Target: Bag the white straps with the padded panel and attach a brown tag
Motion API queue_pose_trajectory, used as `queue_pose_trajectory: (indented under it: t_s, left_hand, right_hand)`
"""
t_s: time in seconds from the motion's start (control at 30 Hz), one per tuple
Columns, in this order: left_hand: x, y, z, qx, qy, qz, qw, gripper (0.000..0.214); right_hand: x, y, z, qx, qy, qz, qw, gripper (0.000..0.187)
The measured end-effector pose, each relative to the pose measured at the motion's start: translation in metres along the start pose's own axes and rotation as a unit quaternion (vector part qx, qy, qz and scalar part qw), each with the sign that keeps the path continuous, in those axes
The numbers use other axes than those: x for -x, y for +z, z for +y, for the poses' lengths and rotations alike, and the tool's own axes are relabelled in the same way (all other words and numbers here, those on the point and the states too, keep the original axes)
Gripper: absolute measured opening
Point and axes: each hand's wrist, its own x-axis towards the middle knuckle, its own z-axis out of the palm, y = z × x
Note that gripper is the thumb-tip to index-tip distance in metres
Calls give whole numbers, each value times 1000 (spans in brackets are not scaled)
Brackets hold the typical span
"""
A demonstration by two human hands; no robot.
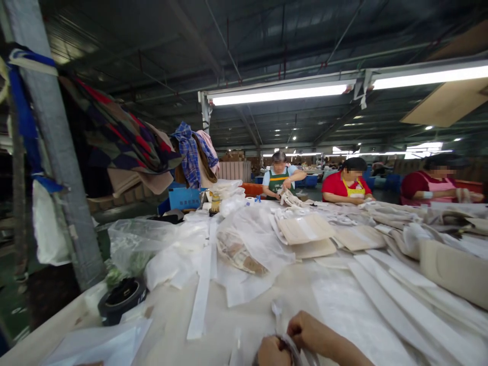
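The person's right hand comes in from the lower right with thumb and fingers pinched together at the edge of a greyish-white bundle of thin material. The left hand is curled round the other side of it, knuckles up, though its fingertips are hidden. The bundle sits between the hands at the bottom edge of the view, low over the near side of the worktable. The likely reason for the two grips is that one steadies the limp material while the other works its edge — a loose piece like this would probably sag if held on one side only. What lies under the hands cannot be told.

Just beyond them a small clear plastic piece points away from the body. Farther off, a translucent plastic bag sprawls across the middle, and beige panels are piled beside it, perhaps to stay within reach. Long white strips fan out on the right and a narrow white strip lies on the left — together they crowd the surface. A black round object stands near the left edge; co-workers handle material across the table.
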Motion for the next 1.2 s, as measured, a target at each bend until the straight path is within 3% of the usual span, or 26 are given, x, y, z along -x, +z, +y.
queue_pose_trajectory:
  t_s: [0.27, 0.43, 0.67, 0.8, 0.97, 1.1, 1.2]
  left_hand:
    - [11, 3, 3, -9, 14, 35, 999, 19]
    - [28, -6, 14, 26, 31, 18, 999, 18]
    - [47, -25, 25, 107, 82, 8, 991, 16]
    - [54, -32, 28, 181, 115, 20, 977, 11]
    - [56, -35, 26, 295, 86, -9, 951, 15]
    - [55, -33, 24, 385, 68, -26, 920, 25]
    - [56, -33, 24, 433, 52, -39, 899, 30]
  right_hand:
    - [17, -19, -26, 255, -77, 13, 964, 30]
    - [27, -32, -39, 304, -81, -17, 949, 32]
    - [40, -25, -49, 344, -103, 42, 932, 33]
    - [44, -25, -53, 314, -105, 57, 942, 30]
    - [39, -41, -48, 209, -32, 19, 977, 6]
    - [40, -46, -37, 76, 57, -19, 995, 19]
    - [48, -39, -33, -32, 95, -18, 995, 15]
